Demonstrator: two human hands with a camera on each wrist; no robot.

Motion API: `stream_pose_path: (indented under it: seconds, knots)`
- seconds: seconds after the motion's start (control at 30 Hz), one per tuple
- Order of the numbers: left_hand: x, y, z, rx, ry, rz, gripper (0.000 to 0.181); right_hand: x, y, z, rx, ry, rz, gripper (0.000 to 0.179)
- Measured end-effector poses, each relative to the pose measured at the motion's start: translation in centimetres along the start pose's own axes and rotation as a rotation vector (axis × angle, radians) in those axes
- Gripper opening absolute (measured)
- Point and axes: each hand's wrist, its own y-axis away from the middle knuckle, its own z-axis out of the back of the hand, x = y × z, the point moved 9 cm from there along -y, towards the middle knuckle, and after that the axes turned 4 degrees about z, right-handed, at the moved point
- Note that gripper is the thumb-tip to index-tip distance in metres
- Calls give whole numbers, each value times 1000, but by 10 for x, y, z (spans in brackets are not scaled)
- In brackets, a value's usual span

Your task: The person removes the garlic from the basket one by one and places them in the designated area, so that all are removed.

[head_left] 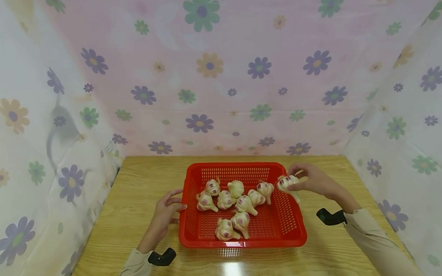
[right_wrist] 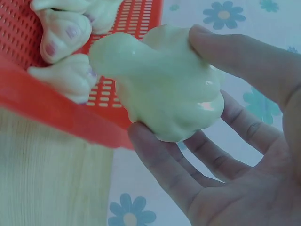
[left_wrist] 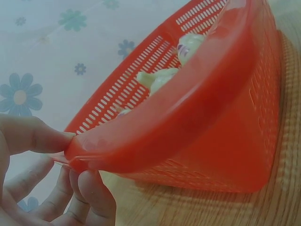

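A red plastic basket (head_left: pixel 244 242) with slotted walls sits on the table, several garlic bulbs (head_left: pixel 225 200) lying inside it. My left hand (head_left: pixel 163 213) grips the basket's left rim; in the left wrist view the thumb (left_wrist: pixel 49 137) lies on the rim's edge and the other fingers are below it. Over the right rim, my right hand (head_left: pixel 311 181) holds a single garlic bulb (head_left: pixel 287 183) between thumb and fingers. The right wrist view shows this pale, glossy bulb (right_wrist: pixel 164 84) up close, stem toward the basket, part of it covered by the fingers.
The wooden table (head_left: pixel 137 178) extends around the basket on all sides. Flower-printed cloth (head_left: pixel 219 92) hangs behind the table and along its left and right sides. Each wrist carries a black camera mount (head_left: pixel 332 216).
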Motion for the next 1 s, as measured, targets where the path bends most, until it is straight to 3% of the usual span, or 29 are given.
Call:
stream_pose_path:
  seconds: [0.43, 1.0]
  knots:
    - [-3, 5, 0, -22, -18, 3, 54, -12, 1, 21, -49, 25, -28, 42]
    - [-5, 6, -1, -30, -26, 13, 53, -69, -1, 30, -132, 6, -112, 42]
